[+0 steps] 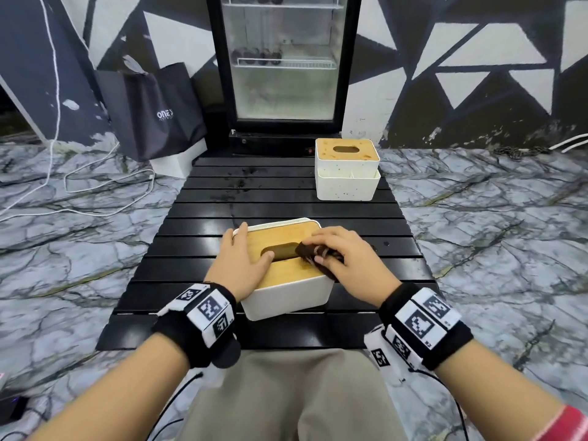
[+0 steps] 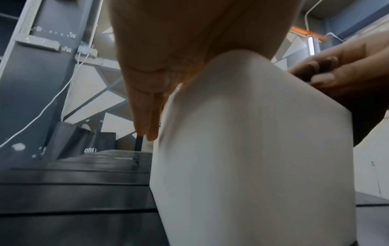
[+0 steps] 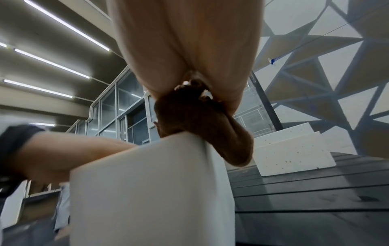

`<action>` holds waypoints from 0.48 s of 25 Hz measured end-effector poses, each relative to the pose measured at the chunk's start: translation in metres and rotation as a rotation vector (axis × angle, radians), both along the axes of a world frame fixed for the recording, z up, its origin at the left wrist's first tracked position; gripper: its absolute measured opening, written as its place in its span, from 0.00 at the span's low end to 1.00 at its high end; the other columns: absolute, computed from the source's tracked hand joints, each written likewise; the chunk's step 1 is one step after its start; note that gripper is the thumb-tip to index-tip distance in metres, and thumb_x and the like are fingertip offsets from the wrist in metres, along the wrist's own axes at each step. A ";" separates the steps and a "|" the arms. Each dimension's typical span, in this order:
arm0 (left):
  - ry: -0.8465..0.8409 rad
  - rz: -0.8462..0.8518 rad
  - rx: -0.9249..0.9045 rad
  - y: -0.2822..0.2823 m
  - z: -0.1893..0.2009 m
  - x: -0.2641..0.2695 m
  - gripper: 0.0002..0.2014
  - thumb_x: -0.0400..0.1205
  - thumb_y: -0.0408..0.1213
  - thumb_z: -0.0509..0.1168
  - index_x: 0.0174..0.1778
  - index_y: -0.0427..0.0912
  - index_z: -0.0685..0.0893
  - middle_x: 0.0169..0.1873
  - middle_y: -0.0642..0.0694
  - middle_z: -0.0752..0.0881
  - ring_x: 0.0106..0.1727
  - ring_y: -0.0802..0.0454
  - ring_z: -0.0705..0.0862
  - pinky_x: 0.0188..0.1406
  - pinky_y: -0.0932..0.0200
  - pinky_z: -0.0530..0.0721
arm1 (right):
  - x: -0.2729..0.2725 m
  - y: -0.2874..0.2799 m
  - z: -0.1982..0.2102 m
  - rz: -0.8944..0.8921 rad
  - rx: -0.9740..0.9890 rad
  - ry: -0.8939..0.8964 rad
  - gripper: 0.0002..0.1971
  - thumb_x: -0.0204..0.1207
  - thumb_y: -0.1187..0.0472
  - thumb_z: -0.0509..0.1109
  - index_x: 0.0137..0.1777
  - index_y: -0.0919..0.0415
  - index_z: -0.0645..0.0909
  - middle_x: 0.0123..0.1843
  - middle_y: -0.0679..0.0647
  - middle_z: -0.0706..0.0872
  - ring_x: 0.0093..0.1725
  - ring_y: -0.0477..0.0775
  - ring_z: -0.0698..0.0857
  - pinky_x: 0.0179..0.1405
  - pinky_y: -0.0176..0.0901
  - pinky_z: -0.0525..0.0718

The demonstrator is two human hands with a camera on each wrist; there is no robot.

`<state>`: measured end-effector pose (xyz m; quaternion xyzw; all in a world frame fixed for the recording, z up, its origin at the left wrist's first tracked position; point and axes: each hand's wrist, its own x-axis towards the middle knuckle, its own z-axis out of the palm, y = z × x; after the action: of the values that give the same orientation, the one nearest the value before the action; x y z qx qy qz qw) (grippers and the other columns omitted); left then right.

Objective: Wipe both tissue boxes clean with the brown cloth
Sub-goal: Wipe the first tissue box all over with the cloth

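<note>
Near tissue box, white body with wooden lid, sits on the black slatted tabletop close to its front edge, turned slightly askew. Brown cloth lies bunched on the lid's right portion, just right of the oval slot, under the right hand; that grip has fingers curled over the cloth and thumb pinching it from the near side. In the right wrist view the cloth bulges over the box's top edge. Left hand lies flat on the lid's left part, fingers straight along the box's left edge, thumb reaching to the slot's end; from the left wrist view the fingers run beside the white wall. Most of the cloth is hidden beneath the right hand; the slot's interior is dark. Second tissue box, speckled white with a stained wooden lid, stands at the far right of the tabletop, well apart, its right side near the tabletop's edge. Bare slats lie between the boxes and at far left. A glass-door fridge stands beyond, a dark bag to its left on the marbled floor.
</note>
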<state>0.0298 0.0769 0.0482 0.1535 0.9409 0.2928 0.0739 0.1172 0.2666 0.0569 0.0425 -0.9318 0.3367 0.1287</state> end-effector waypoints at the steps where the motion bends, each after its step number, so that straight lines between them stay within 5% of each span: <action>1: -0.006 0.007 0.026 0.001 0.000 0.000 0.37 0.83 0.50 0.60 0.82 0.43 0.50 0.82 0.41 0.51 0.82 0.45 0.57 0.77 0.52 0.61 | -0.001 -0.003 -0.005 0.022 0.028 0.009 0.16 0.76 0.67 0.66 0.62 0.53 0.80 0.67 0.50 0.77 0.67 0.50 0.69 0.64 0.25 0.57; 3: -0.002 0.011 0.060 0.002 -0.001 -0.004 0.34 0.84 0.47 0.59 0.82 0.42 0.52 0.82 0.41 0.52 0.81 0.46 0.58 0.77 0.55 0.60 | 0.003 -0.010 -0.012 0.050 0.030 0.071 0.15 0.76 0.64 0.65 0.62 0.57 0.80 0.67 0.52 0.77 0.67 0.44 0.66 0.68 0.21 0.51; 6: 0.041 -0.040 0.071 0.001 -0.002 -0.016 0.30 0.84 0.44 0.60 0.81 0.44 0.58 0.80 0.44 0.59 0.78 0.47 0.64 0.75 0.58 0.61 | 0.017 -0.022 -0.021 0.111 -0.001 0.147 0.16 0.74 0.54 0.61 0.59 0.56 0.81 0.60 0.49 0.80 0.63 0.40 0.69 0.68 0.22 0.56; 12: 0.059 -0.145 0.066 -0.001 -0.002 -0.026 0.29 0.83 0.42 0.61 0.80 0.45 0.61 0.79 0.48 0.62 0.77 0.50 0.65 0.72 0.64 0.59 | 0.009 -0.016 -0.024 0.138 -0.162 0.117 0.14 0.75 0.66 0.64 0.59 0.54 0.82 0.57 0.37 0.79 0.62 0.29 0.69 0.65 0.20 0.59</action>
<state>0.0038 0.0760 0.0459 0.2321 0.9190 0.3127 0.0619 0.1257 0.2506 0.0330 0.1155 -0.8873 0.4160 0.1624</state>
